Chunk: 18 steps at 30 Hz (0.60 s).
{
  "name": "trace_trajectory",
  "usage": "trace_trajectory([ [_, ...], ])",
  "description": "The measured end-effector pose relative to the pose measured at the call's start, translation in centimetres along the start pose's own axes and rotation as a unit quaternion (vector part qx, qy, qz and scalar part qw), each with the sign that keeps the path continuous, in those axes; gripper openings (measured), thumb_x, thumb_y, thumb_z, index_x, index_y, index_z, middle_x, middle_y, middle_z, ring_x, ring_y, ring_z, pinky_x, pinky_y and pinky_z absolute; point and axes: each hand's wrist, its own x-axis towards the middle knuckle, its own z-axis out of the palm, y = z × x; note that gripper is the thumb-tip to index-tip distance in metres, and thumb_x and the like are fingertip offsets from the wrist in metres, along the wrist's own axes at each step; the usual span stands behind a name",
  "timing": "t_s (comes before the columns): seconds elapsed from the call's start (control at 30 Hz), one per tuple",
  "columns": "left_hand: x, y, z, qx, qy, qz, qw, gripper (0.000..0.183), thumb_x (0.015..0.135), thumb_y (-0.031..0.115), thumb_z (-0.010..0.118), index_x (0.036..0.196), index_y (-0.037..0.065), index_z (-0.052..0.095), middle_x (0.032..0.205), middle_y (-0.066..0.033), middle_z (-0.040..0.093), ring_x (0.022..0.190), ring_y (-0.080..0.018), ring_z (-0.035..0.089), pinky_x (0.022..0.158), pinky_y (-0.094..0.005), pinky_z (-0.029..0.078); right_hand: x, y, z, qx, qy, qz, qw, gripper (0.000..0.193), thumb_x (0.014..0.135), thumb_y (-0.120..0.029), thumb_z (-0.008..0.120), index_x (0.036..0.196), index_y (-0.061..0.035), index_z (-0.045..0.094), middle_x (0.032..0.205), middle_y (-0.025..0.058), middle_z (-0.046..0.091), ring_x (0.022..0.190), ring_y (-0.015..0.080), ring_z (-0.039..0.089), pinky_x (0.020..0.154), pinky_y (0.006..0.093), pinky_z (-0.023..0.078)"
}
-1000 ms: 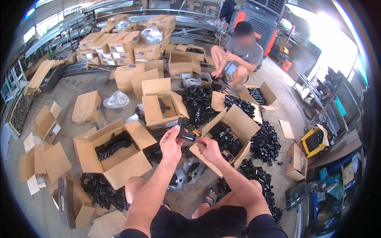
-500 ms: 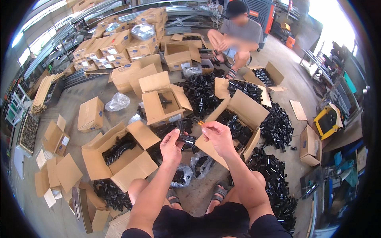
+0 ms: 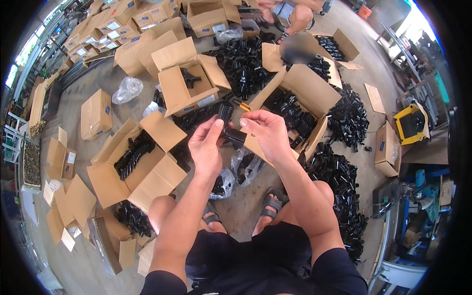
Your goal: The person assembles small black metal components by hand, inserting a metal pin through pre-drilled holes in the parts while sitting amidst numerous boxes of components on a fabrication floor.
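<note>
Left hand (image 3: 205, 147) pinches a black angled fitting (image 3: 225, 113); the right hand (image 3: 269, 135), half closed beside it, hides from me whether it grips anything. I can't read the white label (image 3: 71, 158) at left. One limb's axis runs away from the body, the other points right toward a carton flap (image 3: 253, 148), floor (image 3: 240, 221) showing below

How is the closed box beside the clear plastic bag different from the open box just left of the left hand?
The closed box has its flaps folded shut, while the open box has flaps spread outward.
The open box shows black pieces inside; the closed box hides whatever it holds.
The open box is nearer the left hand; the closed box is farther off.
Both are brown cardboard.
</note>
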Motion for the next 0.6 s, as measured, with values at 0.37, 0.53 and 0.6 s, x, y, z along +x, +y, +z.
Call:
trace_trajectory([
  [0.37,-0.9,-0.8,0.6,0.110,0.019,0.045,0.993,0.024,0.092,0.002,0.072,0.115,-0.005,0.069,0.105,-0.0079,0.072,0.091,-0.0089,0.065,0.084,-0.0227,0.052,-0.5,2.6,1.2,0.084,0.047,0.045,0.994,0.014,0.091,-0.008,0.074,0.097,0.0049,0.073,0.087,0.0051,0.072,0.076,0.0082,0.062,0.070,0.0237,0.051],
  [0.53,-0.9,-1.2,0.4,0.141,0.016,0.056,0.988,0.025,0.092,0.004,0.073,0.115,-0.005,0.069,0.106,-0.0074,0.072,0.093,-0.0087,0.064,0.086,-0.0226,0.051,-0.9,3.5,1.4,0.076,0.073,0.037,0.994,0.016,0.092,-0.009,0.072,0.101,0.0051,0.072,0.088,0.0042,0.071,0.078,0.0076,0.062,0.071,0.0229,0.050],
  [0.6,-0.9,-1.1,0.4,0.137,0.020,0.050,0.989,0.026,0.092,0.004,0.073,0.115,-0.005,0.069,0.107,-0.0071,0.072,0.093,-0.0087,0.064,0.086,-0.0224,0.051,-1.3,3.5,2.1,0.082,0.086,0.031,0.992,0.017,0.092,-0.008,0.072,0.102,0.0052,0.072,0.089,0.0044,0.072,0.078,0.0076,0.062,0.071,0.0232,0.050],
])
